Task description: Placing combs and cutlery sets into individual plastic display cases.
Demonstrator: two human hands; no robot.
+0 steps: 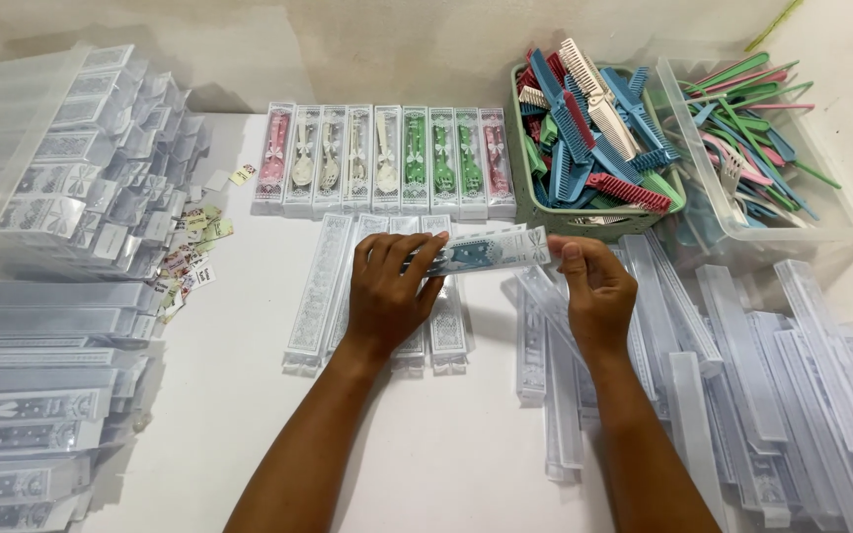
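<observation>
I see my left hand (pixel 387 291) and right hand (pixel 596 291) holding one clear sleeve with a blue comb (pixel 491 251) between them, fingers curled and pinching its two ends. The sleeve spans the gap between my hands, above the white table (pixel 249 395). Empty clear sleeves (pixel 742 385) lie just right of my right hand.

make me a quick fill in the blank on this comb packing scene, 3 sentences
1. Both hands hold one clear sleeve with a ____ comb inside.
2. The loose folding combs fill a ____ basket.
3. The row of packed sleeves lies on the ____ table.

Missing words: blue; green; white
</observation>
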